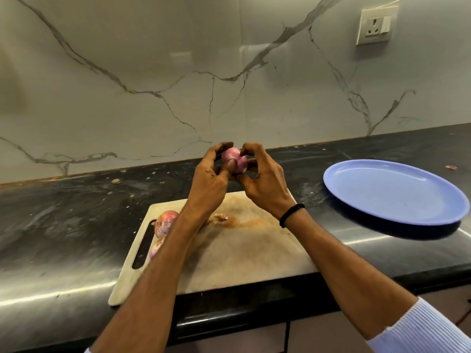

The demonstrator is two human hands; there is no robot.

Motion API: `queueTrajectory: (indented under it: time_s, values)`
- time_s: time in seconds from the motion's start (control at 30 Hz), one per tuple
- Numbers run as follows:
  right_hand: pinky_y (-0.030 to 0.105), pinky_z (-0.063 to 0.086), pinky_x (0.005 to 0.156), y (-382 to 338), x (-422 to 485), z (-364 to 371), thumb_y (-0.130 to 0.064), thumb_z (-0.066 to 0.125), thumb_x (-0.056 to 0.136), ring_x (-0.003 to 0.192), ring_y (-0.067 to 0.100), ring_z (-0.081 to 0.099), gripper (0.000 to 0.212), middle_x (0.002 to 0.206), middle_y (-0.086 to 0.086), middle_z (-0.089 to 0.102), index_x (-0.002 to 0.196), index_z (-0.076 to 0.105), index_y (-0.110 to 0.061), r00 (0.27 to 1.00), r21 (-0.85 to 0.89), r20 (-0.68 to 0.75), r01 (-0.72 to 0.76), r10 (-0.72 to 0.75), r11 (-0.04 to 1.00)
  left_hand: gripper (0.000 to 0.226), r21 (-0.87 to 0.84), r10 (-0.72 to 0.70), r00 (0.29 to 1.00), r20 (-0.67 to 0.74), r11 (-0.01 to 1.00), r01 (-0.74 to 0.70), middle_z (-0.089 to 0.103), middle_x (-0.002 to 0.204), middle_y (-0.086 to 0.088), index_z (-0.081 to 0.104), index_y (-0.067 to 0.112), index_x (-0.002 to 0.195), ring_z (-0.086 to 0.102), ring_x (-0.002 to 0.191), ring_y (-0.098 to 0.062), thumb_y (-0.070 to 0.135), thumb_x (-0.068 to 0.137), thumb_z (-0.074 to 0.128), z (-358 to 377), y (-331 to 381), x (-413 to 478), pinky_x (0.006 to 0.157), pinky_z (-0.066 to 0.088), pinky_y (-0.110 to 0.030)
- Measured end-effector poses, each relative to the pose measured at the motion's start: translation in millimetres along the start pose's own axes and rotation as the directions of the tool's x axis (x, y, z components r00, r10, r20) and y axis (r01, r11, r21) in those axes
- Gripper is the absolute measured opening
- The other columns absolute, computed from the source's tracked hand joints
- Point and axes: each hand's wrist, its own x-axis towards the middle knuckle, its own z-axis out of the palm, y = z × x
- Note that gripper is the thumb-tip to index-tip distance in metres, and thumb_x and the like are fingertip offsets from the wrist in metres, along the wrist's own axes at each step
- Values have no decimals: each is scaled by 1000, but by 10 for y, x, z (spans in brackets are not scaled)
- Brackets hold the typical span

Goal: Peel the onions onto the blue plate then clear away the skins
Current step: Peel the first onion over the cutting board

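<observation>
Onion (pixel 234 159) between both hands, above board (pixel 242 253). Two onions (pixel 165 222) on board's left. Plate (pixel 397 192) right of board, on counter (pixel 63 225).

Stone, plastic and papery skin

The table (pixel 76 220) is dark polished stone, glossy at its edge; the wall (pixel 153 72) is veined, faintly shiny marble. The blue plate (pixel 392 192) looks smooth matt plastic, the chopping board (pixel 254 250) pale, stained and dull, the onion (pixel 233 160) satiny pink.

Three onions (pixel 234 160) (pixel 165 222) (pixel 156 248), one blue plate (pixel 397 197), one cutting board (pixel 242 250), two hands (pixel 211 179) (pixel 262 179), one wall socket (pixel 377 26).
</observation>
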Motion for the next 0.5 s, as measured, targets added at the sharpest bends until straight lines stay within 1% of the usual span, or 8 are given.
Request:
queueTrajectory:
  time_s: [0.03, 0.1, 0.13, 0.17, 0.2, 0.3, 0.43, 0.5]
  values:
    - [15, 55, 82, 4, -2, 0, -8, 78, 81, 91, 15, 65, 53, 113, 3, 60, 115, 41, -24, 1000, 0, -5, -4, 4, 1000, 35, -15, -11, 1000, -3, 1000, 11, 56, 132, -5, 53, 16, 135, 57, 123, -22, 10, 100, 55, -3, -7, -4, 98, 55, -35]
    - [25, 59, 80, 17, -13, 1, -8, 79, 81, 89, 19, 67, 45, 107, 5, 63, 111, 47, -17, 1000, -6, -20, -13, 13, 1000, 35, -47, -33, 999, -11, 998, 32, 56, 133, -7, 53, 16, 135, 58, 122, -23, 11, 101, 54, -15, -5, -11, 96, 56, -37]
    - [31, 60, 79, 25, -19, 2, -7, 79, 81, 89, 22, 67, 41, 104, 6, 64, 109, 50, -13, 1000, -9, -25, -16, 16, 1000, 34, -58, -40, 999, -13, 998, 40, 56, 133, -8, 53, 16, 135, 58, 122, -22, 12, 101, 54, -18, 4, -16, 95, 56, -35]
    - [34, 60, 79, 28, -24, 4, -7, 78, 81, 90, 23, 67, 39, 103, 6, 65, 108, 52, -11, 1000, -8, -25, -18, 18, 1000, 34, -66, -45, 999, -13, 997, 44, 55, 133, -7, 53, 16, 135, 58, 121, -21, 12, 101, 54, -24, 14, -19, 93, 57, -33]
    - [32, 60, 80, 26, -25, 4, -7, 78, 81, 91, 22, 67, 41, 106, 5, 65, 110, 50, -13, 1000, 1, -21, -22, 22, 1000, 34, -74, -48, 999, -12, 996, 47, 55, 133, -7, 53, 17, 134, 59, 120, -21, 13, 101, 53, -24, 21, -22, 92, 57, -32]
    - [20, 57, 84, 5, -18, 2, -6, 78, 81, 96, 18, 66, 56, 115, 0, 59, 118, 41, -24, 1000, 26, 6, -23, 23, 999, 34, -88, -49, 999, -10, 995, 48, 55, 132, -6, 53, 17, 134, 59, 121, -22, 14, 100, 55, -23, 30, -33, 93, 57, -34]
    - [21, 57, 86, 24, -23, 12, -5, 78, 81, 97, 20, 67, 56, 118, 6, 61, 120, 42, -25, 1000, 21, 9, -8, 8, 1000, 35, -69, -41, 999, 2, 997, 41, 53, 134, -6, 52, 15, 136, 60, 118, -20, 11, 101, 53, -26, 28, -44, 88, 57, -26]
    - [19, 56, 86, 28, -24, 22, -5, 78, 81, 96, 20, 67, 56, 116, 6, 61, 119, 43, -25, 1000, 13, 10, -9, 9, 1000, 35, -66, -36, 999, 6, 997, 37, 53, 135, -6, 52, 16, 136, 60, 119, -21, 11, 101, 53, -35, 22, -49, 91, 57, -29]
